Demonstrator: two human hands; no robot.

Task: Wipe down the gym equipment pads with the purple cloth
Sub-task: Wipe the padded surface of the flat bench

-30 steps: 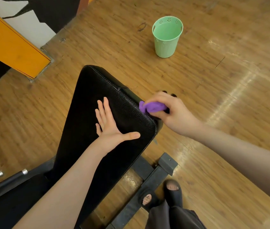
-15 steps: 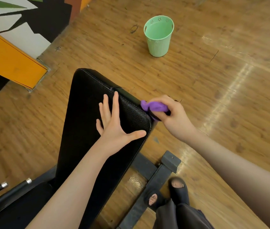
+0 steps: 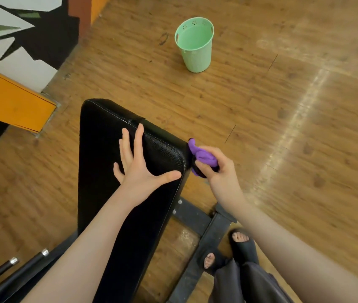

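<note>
My left hand (image 3: 137, 169) lies flat, fingers spread, on the black pad (image 3: 106, 154) — right hand (image 3: 217, 171) grips the bunched purple cloth (image 3: 203, 157) against the pad's corner.

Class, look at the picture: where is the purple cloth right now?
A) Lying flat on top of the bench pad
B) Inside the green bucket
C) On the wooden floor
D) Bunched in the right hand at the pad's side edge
D: the purple cloth is bunched in the right hand against the side corner of the black pad, while the left hand rests flat on top.
</note>
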